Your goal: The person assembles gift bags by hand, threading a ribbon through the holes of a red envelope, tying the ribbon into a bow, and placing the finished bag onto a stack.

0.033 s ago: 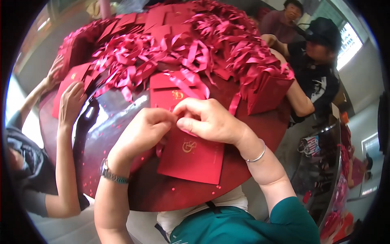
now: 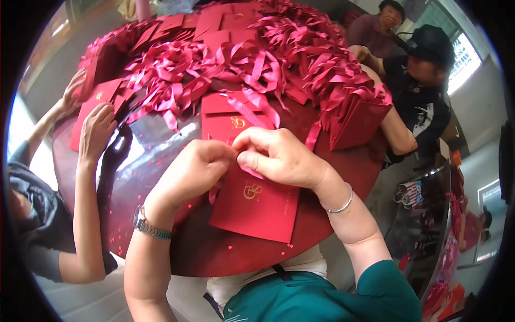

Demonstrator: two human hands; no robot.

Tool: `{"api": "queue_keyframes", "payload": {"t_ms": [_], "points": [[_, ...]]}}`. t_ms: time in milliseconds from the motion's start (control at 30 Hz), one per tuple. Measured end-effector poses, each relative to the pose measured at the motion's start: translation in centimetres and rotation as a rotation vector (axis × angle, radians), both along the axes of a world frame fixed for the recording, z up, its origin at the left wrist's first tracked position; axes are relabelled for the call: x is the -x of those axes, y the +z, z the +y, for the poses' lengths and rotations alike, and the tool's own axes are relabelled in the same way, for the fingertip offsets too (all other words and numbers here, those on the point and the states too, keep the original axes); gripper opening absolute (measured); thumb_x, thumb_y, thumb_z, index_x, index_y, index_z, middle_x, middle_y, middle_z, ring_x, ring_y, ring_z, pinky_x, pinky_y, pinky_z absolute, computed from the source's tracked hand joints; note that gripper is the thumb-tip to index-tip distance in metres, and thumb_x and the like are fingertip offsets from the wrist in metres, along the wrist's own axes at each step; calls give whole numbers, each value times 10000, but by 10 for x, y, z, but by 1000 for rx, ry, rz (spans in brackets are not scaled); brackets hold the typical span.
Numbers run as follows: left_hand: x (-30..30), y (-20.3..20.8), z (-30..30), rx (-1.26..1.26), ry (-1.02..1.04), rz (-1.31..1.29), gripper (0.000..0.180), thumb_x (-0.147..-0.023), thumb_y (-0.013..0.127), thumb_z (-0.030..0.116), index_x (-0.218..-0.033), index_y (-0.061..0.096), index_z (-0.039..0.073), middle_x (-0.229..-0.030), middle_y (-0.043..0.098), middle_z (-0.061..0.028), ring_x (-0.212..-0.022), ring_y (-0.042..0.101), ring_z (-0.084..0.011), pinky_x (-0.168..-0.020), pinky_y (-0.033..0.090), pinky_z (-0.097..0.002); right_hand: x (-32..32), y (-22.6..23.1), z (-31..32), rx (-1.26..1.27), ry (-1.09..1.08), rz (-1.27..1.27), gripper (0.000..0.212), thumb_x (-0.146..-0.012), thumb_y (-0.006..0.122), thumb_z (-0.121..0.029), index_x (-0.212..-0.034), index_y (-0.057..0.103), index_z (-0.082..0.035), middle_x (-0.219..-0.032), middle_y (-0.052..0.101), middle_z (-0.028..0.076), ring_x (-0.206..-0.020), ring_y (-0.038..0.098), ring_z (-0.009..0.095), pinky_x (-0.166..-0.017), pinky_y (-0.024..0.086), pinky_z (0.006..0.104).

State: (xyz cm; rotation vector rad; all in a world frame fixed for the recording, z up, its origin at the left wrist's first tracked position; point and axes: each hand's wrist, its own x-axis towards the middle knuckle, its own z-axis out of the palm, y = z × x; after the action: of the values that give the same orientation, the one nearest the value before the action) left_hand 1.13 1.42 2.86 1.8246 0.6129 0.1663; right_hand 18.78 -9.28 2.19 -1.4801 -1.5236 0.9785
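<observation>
A red paper gift bag [image 2: 263,212] with gold print lies flat on the table in front of me. My left hand [image 2: 196,166] and my right hand [image 2: 281,158] meet over its upper edge, fingers closed in a pinch. Pink ribbon [image 2: 251,172] shows beneath my right thumb, and another bit comes out below my left hand. The pinched part itself is hidden by my fingertips. Just beyond lies a second red bag [image 2: 214,121], a pink ribbon handle [image 2: 249,110] across it.
Heaps of red bags with pink ribbons [image 2: 177,70] cover the far side of the round dark table [image 2: 145,214]. At left, a co-worker's hand [image 2: 98,129] rests by a red bag. Another person [image 2: 424,70] sits at right, behind standing bags [image 2: 357,123].
The view has shifted very slightly. My hands stay pinched together over the bag in nearly the same pose.
</observation>
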Motion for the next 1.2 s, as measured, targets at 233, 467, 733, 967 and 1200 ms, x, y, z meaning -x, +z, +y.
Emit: {"api": "queue_keyframes", "payload": {"t_ms": [233,467,733,967,1200], "points": [[0,-23,-2,-325,46,-13,155,-821,584,20,-919,702,5,-718,655,-216,-647,683,-255,-614,537,-357,5,-4,4,-31,7,-99,101,-929,598,-98,-965,597,-3,-759,591,-38,-717,505,26,-634,436,214],[9,-35,28,-687,412,-104,104,-810,604,25,-858,696,31,-803,675,-204,-805,671,-373,-728,533,-406,-6,6,1,194,-123,166,107,-932,616,-118,-913,587,-17,-734,573,-52,-674,512,9,-596,416,189],[13,-44,42,-869,547,24,116,-826,604,77,-888,700,56,-804,680,-185,-812,665,-370,-729,522,-435,-8,-1,3,114,-52,25,181,-871,664,-54,-1004,560,13,-764,650,25,-697,584,57,-633,462,216],[11,-21,9,-538,240,-16,194,-777,699,107,-950,697,20,-799,681,-114,-667,631,-223,-644,493,-336,-13,-14,8,-21,-218,-185,229,-827,647,-59,-1022,557,19,-704,649,40,-616,582,58,-557,461,244],[5,-26,4,-529,186,-44,234,-705,719,87,-925,690,12,-808,655,-89,-706,605,-195,-659,478,-322,-20,-18,10,-103,-279,-215,234,-822,644,-49,-1038,579,16,-713,654,40,-625,591,65,-574,474,242]]}}
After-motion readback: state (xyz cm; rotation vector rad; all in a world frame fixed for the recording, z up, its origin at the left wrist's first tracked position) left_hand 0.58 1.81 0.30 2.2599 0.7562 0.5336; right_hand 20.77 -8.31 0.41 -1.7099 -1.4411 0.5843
